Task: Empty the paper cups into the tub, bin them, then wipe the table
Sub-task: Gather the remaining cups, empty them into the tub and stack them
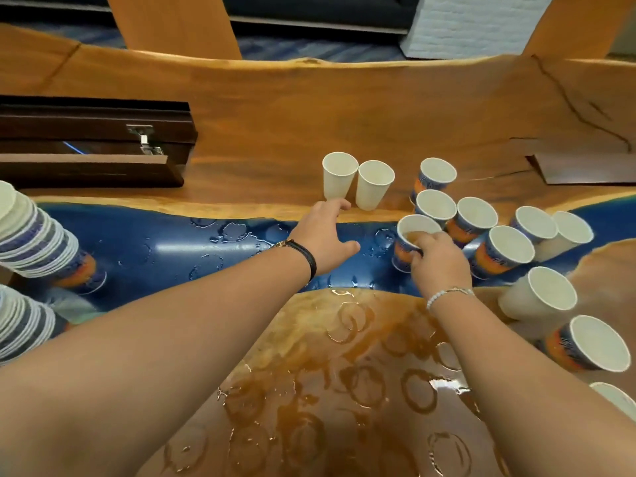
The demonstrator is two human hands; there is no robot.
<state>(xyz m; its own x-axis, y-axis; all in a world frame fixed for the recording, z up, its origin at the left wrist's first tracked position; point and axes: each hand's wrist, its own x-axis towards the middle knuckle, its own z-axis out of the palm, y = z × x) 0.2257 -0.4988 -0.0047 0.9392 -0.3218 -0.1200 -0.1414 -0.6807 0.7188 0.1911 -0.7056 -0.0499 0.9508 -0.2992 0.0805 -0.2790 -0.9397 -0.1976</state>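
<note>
The right hand (438, 259) had fingers and thumb curled over the rim of a printed paper cup (413, 227) standing on the blue resin strip of the table (172, 249). Brown liquid showed inside, so the high grip probably served to keep it level for carrying. The left hand (323, 232) reached out loose and spread, holding nothing, toward the base of a plain white cup (339, 177) — whether its fingertips touched could not be told. Nested cups (38, 235) lay stacked at the left, cut off by the frame. Neither tub nor bin was in view, and the other cups' contents were hard to make out.
</note>
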